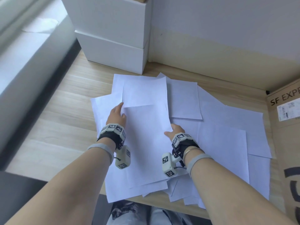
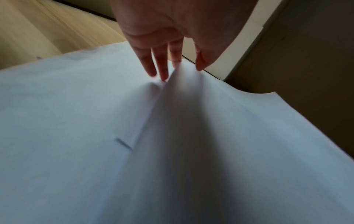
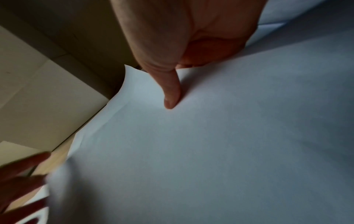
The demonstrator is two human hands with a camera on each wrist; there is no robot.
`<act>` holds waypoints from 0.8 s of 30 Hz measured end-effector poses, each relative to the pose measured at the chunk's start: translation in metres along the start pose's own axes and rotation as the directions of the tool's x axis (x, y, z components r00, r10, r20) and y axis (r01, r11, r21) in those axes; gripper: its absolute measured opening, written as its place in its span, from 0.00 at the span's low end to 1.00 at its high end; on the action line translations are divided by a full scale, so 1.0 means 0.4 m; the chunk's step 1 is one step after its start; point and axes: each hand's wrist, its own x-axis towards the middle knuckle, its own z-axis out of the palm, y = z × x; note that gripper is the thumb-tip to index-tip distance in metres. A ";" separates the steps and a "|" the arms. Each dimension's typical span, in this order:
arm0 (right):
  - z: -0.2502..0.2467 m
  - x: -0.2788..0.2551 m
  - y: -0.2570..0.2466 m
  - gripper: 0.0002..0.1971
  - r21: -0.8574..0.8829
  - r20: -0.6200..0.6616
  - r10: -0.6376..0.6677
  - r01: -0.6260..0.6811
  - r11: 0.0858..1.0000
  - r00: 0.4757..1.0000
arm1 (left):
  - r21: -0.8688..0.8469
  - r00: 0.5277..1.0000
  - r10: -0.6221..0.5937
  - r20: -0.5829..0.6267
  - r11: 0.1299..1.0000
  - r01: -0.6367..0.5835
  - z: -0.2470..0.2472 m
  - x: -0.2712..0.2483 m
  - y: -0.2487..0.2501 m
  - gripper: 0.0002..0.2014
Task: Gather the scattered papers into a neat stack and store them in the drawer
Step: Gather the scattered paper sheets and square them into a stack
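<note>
Several white paper sheets [image 1: 219, 135] lie fanned and overlapping on the wooden surface [image 1: 65, 114]. One sheet [image 1: 146, 135] on top of them sits between my hands and bows upward. My left hand [image 1: 116, 115] is at its left edge; in the left wrist view the left hand [image 2: 172, 66] has straight fingers on one side of the raised sheet [image 2: 191, 136] and the thumb on the other. My right hand [image 1: 172, 131] pinches the right edge, with the thumb [image 3: 171, 97] on top of the sheet [image 3: 210, 136] and the fingers hidden beneath. A white drawer unit [image 1: 113, 51] stands shut behind the papers.
A cardboard shipping box [image 1: 285, 143] stands against the papers on the right. A pale wall [image 1: 227, 38] runs behind. A grey ledge [image 1: 24, 70] lines the left side. My knees [image 1: 146, 215] are at the near edge.
</note>
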 end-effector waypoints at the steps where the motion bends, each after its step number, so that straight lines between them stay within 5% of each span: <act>1: -0.005 -0.002 0.003 0.29 -0.004 -0.012 -0.007 0.007 1.000 1.000 | 0.020 0.999 -0.029 -0.020 0.999 0.029 -0.009 0.003 -0.017 0.29; 5: -0.035 0.004 0.032 0.26 0.001 -0.086 -0.021 0.021 1.000 0.996 | 0.213 0.983 -0.180 -0.048 0.959 0.186 -0.036 -0.017 -0.067 0.36; 9: -0.048 0.006 0.055 0.22 0.035 -0.135 -0.029 0.034 0.999 0.990 | 0.285 0.976 -0.213 -0.044 0.934 0.217 -0.036 -0.037 -0.074 0.41; 14: -0.050 0.005 0.058 0.19 0.059 -0.172 -0.021 0.032 0.998 0.985 | 0.309 0.972 -0.232 0.044 0.928 0.207 -0.035 -0.015 -0.085 0.33; 18: -0.031 0.008 0.041 0.18 0.068 -0.144 -0.013 0.023 0.997 0.990 | 0.174 0.989 -0.148 0.023 0.975 0.142 -0.041 -0.016 -0.070 0.32; 24: -0.002 0.003 -0.009 0.20 0.024 -0.100 0.005 -0.002 1.000 0.995 | -0.255 0.970 -0.163 -0.179 0.960 0.114 -0.076 -0.028 -0.050 0.41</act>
